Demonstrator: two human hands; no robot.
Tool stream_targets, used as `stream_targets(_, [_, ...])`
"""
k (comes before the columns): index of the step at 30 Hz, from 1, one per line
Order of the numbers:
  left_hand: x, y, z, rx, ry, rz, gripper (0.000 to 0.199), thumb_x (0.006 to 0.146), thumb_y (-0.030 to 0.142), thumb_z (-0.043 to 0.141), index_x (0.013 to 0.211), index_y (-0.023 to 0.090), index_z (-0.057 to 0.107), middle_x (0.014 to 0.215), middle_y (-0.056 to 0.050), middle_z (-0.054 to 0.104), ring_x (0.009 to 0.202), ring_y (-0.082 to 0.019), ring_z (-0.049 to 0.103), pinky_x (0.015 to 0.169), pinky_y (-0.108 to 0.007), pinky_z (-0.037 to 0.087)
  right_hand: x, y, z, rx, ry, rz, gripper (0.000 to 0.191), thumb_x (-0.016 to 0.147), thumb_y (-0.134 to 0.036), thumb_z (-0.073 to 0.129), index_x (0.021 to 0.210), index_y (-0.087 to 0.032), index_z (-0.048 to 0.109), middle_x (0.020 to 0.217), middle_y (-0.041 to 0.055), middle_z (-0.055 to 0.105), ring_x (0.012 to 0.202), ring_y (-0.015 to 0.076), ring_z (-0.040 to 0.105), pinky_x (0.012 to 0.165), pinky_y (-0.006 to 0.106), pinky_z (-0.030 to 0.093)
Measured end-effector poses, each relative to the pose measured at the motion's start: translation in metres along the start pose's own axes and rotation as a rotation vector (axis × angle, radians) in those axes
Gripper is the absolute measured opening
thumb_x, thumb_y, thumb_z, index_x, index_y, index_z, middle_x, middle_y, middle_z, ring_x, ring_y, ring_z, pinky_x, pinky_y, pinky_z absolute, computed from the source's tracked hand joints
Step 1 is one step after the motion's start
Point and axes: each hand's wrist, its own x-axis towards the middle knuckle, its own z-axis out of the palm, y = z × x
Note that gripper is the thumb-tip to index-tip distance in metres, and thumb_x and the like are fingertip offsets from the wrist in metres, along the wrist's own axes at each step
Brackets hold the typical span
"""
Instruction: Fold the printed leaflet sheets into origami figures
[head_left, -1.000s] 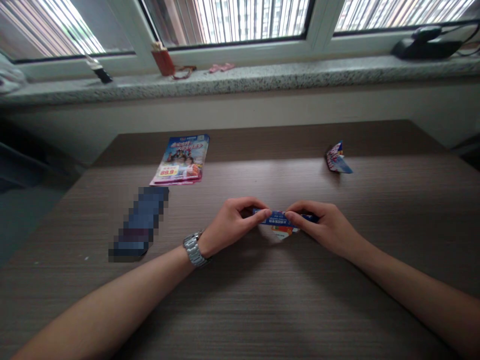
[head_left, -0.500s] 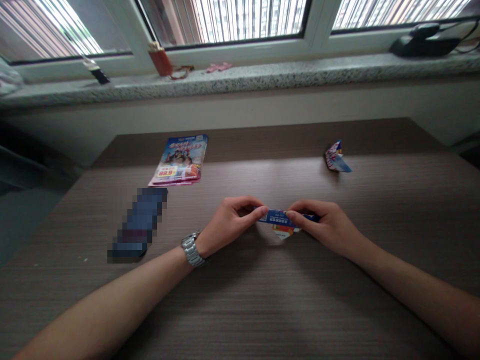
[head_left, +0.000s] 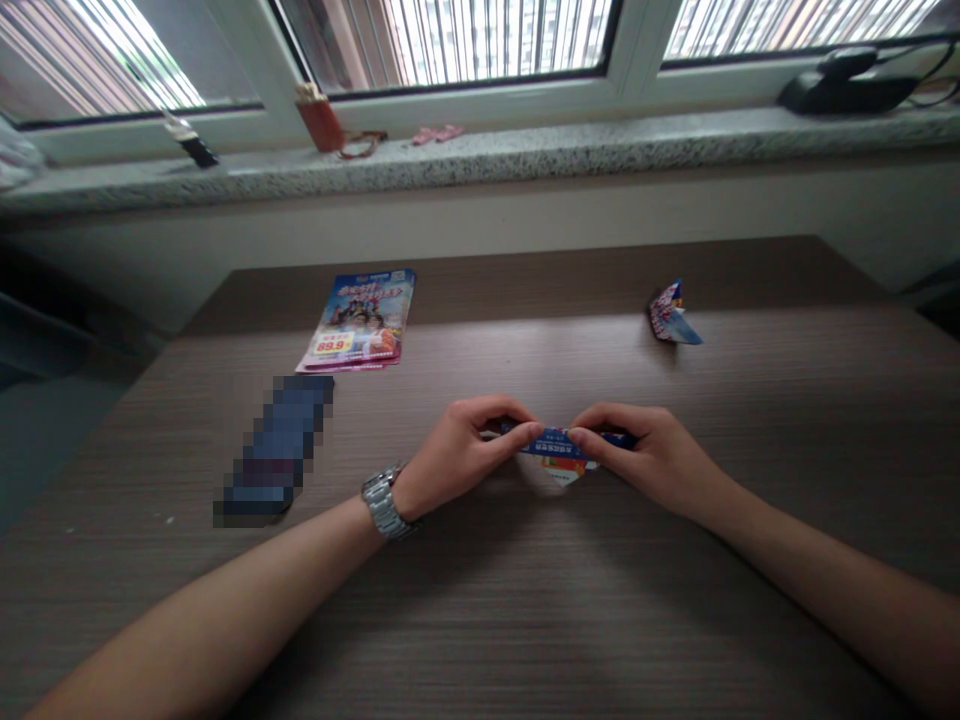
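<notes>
A folded paper flyer (head_left: 556, 443), with a blue printed strip and a white-and-orange pointed part below it, is held just above the table. My left hand (head_left: 469, 447) pinches its left end between thumb and fingers, and a metal watch is on that wrist. My right hand (head_left: 645, 450) pinches the flyer farther right, close to the left thumb, with some blue paper showing past its fingers. Both hands partly cover the paper. Beyond my right hand lies another folded paper piece (head_left: 671, 317), its sides standing up from the table.
A stack of printed flyers (head_left: 364, 315) lies at the back left of the brown table (head_left: 480, 620). Nearer me is a pixelated dark phone-like object (head_left: 281, 445). On the stone windowsill (head_left: 555, 150) sit a red case (head_left: 321, 122) and a black device (head_left: 851, 88).
Both thumbs have come slightly closer together on the flyer, and its blue strip has tilted and sunk a little toward me. The other things stay where they were.
</notes>
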Motion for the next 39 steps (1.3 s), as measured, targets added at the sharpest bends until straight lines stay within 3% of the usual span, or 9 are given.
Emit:
stream_targets(8, [0.004,-0.003,-0.005,-0.021,0.028,-0.029,0.022,0.089,0.034,0.072,0.082,0.014,0.077,0.086,-0.004,0.066,0.076,-0.012,0.06,0.066,-0.021,0.046,0.001,0.002,-0.006,-0.032,-0.014,-0.019,0.027,0.095,-0.043,0.059,0.09,-0.021,0.074,0.084,0.0002,0.076,0.075,0.0169,0.068,0.068,0.026,0.049])
stream_targets(25, [0.004,-0.007,-0.011,0.124,0.029,0.032,0.032,0.098,0.038,0.058,0.084,0.016,0.077,0.086,-0.004,0.065,0.077,-0.012,0.059,0.069,-0.022,0.046,0.005,0.009,-0.014,-0.052,-0.019,-0.002,0.029,0.094,-0.045,0.058,0.091,-0.022,0.076,0.087,0.0032,0.078,0.079,0.0213,0.071,0.073,0.031,0.055])
stream_targets(32, [0.005,-0.015,-0.015,0.277,0.133,0.067,0.037,0.102,0.036,0.051,0.082,0.015,0.074,0.085,-0.004,0.061,0.077,-0.013,0.058,0.074,-0.025,0.045,0.008,0.014,-0.014,-0.047,-0.007,0.033,0.03,0.094,-0.046,0.059,0.09,-0.022,0.076,0.085,0.0024,0.078,0.077,0.0207,0.071,0.07,0.031,0.054])
stream_targets(36, [0.005,-0.019,-0.02,0.393,0.278,0.129,0.032,0.103,0.035,0.05,0.091,0.017,0.074,0.092,-0.005,0.063,0.087,-0.016,0.06,0.082,-0.029,0.047,0.011,0.017,-0.017,-0.109,0.049,0.054,0.03,0.093,-0.047,0.06,0.089,-0.022,0.077,0.085,0.003,0.079,0.074,0.0219,0.072,0.067,0.032,0.054])
stream_targets(39, [0.002,-0.016,-0.016,0.468,0.227,0.24,0.025,0.103,0.03,0.05,0.101,0.016,0.07,0.105,-0.009,0.064,0.101,-0.019,0.061,0.091,-0.033,0.049,0.011,0.018,-0.016,-0.143,0.057,0.024,0.028,0.094,-0.045,0.06,0.091,-0.023,0.077,0.087,0.0034,0.079,0.075,0.0219,0.072,0.068,0.032,0.054])
